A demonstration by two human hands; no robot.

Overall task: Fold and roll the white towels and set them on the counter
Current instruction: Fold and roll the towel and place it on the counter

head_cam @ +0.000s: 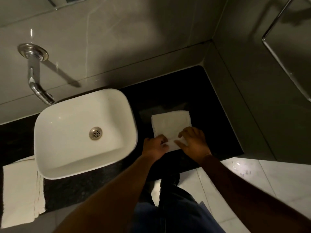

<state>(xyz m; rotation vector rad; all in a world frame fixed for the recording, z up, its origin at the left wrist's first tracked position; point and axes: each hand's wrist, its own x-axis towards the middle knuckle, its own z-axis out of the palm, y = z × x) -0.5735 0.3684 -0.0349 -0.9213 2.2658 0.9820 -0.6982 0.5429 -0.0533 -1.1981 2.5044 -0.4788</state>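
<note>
A small folded white towel (170,122) lies flat on the black counter (218,128), right of the basin. My left hand (154,147) and my right hand (194,142) both grip its near edge, fingers curled over the cloth, with that edge bunched up between them. A second white towel (20,190) lies folded at the counter's left end and hangs over the front edge.
A white rectangular basin (84,133) stands on the counter with a chrome wall spout (36,78) above it. Tiled walls close the back and the right side. A metal rail (282,52) is on the right wall. White floor tiles lie below.
</note>
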